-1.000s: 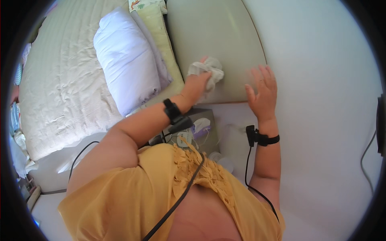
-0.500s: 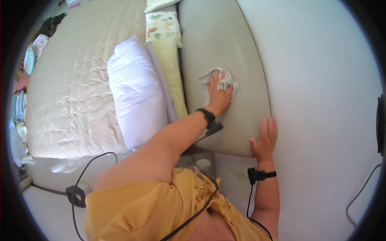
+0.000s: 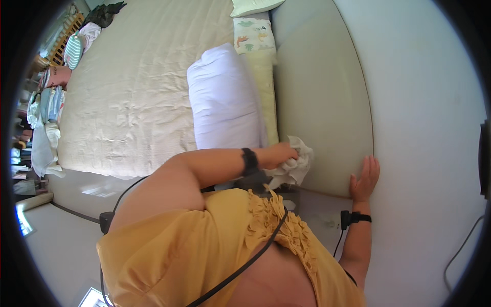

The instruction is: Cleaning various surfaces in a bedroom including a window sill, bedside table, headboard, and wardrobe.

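Observation:
A crumpled off-white cloth (image 3: 300, 162) is bunched in my left hand (image 3: 279, 155), whose fingers are curled round it. It lies against the near part of the beige padded headboard (image 3: 322, 97), close to the pillows. My right hand (image 3: 364, 176) has its fingers stretched out and holds nothing. Its palm rests at the headboard's near right corner, by the white wall (image 3: 419, 128). Beside the headboard, a white pillow (image 3: 222, 102) leans over a pale yellow pillow (image 3: 264, 92).
A bed with a beige quilted cover (image 3: 128, 102) spreads to the left. Farther off are an animal-print pillow (image 3: 254, 37) and a pale green pillow (image 3: 255, 6). Folded clothes (image 3: 51, 105) and a striped cushion (image 3: 73, 51) line the far left edge. A black cable (image 3: 240, 279) crosses my body.
My left hand has drawn the cloth back toward me from the middle of the headboard, and its fingers have closed round it. The right hand stays at the corner; the view has shifted.

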### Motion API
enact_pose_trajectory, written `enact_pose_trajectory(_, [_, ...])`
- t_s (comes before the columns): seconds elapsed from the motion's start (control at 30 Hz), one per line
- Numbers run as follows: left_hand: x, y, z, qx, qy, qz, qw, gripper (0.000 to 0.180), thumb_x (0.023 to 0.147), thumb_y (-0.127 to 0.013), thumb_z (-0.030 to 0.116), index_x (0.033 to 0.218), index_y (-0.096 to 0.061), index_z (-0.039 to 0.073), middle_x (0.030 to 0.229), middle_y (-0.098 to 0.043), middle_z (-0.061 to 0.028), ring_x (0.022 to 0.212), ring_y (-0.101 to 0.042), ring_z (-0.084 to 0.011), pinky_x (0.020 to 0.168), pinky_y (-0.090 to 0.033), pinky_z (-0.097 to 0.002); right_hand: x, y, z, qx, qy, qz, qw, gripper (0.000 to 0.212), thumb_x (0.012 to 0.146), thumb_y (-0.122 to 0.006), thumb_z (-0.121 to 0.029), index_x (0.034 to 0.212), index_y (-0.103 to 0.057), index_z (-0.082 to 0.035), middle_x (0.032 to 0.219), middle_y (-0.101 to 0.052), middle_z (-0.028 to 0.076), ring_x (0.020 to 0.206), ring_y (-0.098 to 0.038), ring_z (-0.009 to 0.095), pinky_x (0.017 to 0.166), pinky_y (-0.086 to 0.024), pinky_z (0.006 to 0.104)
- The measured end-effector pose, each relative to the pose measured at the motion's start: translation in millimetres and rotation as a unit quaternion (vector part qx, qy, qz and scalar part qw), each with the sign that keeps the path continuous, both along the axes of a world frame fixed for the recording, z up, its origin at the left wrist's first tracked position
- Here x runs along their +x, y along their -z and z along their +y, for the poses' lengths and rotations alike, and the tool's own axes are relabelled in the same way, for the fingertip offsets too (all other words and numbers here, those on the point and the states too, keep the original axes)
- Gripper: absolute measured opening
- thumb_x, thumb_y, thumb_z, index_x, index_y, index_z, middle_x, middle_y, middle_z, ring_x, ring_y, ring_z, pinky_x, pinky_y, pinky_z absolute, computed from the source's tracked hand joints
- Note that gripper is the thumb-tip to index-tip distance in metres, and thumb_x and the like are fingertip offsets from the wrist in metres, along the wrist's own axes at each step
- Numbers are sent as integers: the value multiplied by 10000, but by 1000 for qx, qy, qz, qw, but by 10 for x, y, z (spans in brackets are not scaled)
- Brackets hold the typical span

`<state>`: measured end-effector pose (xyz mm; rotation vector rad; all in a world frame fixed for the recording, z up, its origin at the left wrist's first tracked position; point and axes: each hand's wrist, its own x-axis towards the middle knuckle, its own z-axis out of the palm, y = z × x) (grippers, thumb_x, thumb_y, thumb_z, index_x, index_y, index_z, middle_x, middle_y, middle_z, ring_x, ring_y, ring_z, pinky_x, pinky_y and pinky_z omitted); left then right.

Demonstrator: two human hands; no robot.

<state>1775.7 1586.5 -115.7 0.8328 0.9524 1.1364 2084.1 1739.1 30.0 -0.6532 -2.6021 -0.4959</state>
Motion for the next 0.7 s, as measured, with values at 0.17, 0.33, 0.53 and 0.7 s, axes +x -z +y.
enact_pose_trajectory(0.17, [-1011,-465,-1163,-70,-45,-226,971,202,846,-666,53,1047,-681,37,936,-689,-84,874,-663,-211,732,-516,-307,40,-144,-63,19,6,-15,1000,647,1006,-465,-516,1447,-467,-42,1500,-434,181,1399,-370,409,1162,-281,551])
enact_pose_trajectory(0.33, [-1335,-789,-2345,-43,-231,-218,947,172,925,-545,64,1024,-661,-17,969,-691,-77,877,-656,-134,755,-536,-277,-156,-199,-550,101,7,30,994,604,987,-537,-448,1441,-471,-56,1494,-438,192,1402,-372,409,1170,-255,582])
enact_pose_trajectory(0.53, [-1509,-1086,-3078,-34,-303,-249,919,325,911,-527,113,1181,-624,-40,1106,-700,-121,984,-675,-212,891,-543,-325,-981,556,-1799,-123,-46,182,975,520,933,-621,-289,1375,-537,-29,1440,-469,228,1356,-414,428,1158,-279,580])
enact_pose_trajectory(0.7, [-1885,-1260,-3495,12,-317,-255,913,393,890,-535,128,1241,-591,-41,1163,-685,-142,1045,-666,-245,939,-531,-347,-1768,394,-2481,-301,-135,203,922,444,891,-648,-94,1314,-559,11,1362,-534,222,1266,-510,394,1082,-413,467])
